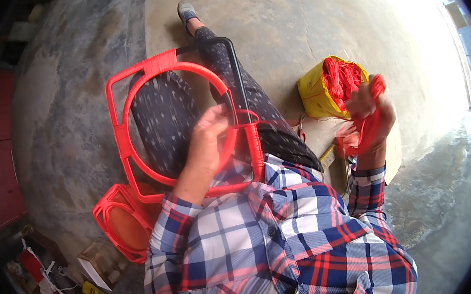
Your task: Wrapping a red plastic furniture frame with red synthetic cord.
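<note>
A squarish metal frame (116, 118) with an inner ring lies across my lap, most of it wrapped in red cord. Its far right corner is bare black metal. My left hand (209, 135) is closed on the right side of the ring, beside a small loop of red cord (248, 116) around the frame's right bar. Raised out to the right, my right hand (377, 113) grips a bundle of red cord (369, 129), somewhat smeared by motion. A strand of cord runs from the right bar toward that hand.
A yellow bucket (315, 89) full of red cord hanks stands on the concrete floor at right. Near it lie red-handled scissors (301, 133) and an open cardboard box (393, 153). At left are another red-wrapped frame (120, 224), a wooden box (97, 265) and scattered odds and ends.
</note>
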Tool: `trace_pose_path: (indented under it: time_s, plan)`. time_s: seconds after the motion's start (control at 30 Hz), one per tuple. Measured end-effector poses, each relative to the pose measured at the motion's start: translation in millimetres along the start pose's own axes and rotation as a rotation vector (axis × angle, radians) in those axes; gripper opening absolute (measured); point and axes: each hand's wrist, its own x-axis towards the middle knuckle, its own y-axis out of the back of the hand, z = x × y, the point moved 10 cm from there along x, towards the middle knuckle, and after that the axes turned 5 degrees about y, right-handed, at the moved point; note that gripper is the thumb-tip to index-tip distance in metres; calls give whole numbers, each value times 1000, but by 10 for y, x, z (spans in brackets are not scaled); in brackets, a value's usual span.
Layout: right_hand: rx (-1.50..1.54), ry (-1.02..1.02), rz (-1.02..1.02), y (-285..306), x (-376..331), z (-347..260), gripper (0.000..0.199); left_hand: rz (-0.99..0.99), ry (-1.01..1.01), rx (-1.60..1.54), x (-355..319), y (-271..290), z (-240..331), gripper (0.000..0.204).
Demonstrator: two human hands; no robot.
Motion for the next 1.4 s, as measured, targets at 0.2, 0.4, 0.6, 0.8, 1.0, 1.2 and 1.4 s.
trace_pose_path:
  time_s: [0.2, 0.4, 0.6, 0.8, 1.0, 1.2, 1.4]
  plan:
    - [-466, -123, 418, 198, 5, 468, 23, -112, -3, 13, -12, 3, -34, 16]
    - [-772, -378, -228, -327, -140, 1623, 17, -117, -19, 196, -56, -42, -70, 12]
    - [-493, -360, -267, -637, -164, 1321, 10, -84, 27, 221, -17, 60, -151, 11]
    - [-662, -304, 174, 625, 197, 518, 7, -167, 64, 121, -16, 16, -148, 17]
    - [-236, 255, 371, 2313, -136, -987, 17, -145, 146, 4, 20, 113, -181, 25]
    - [-698, -347, 33, 268, -173, 486, 29, -48, 65, 3, 95, 264, -105, 22]
    - [-1144, -372, -610, -415, -203, 1674, 37, -122, 158, 50, 118, -74, -235, 23]
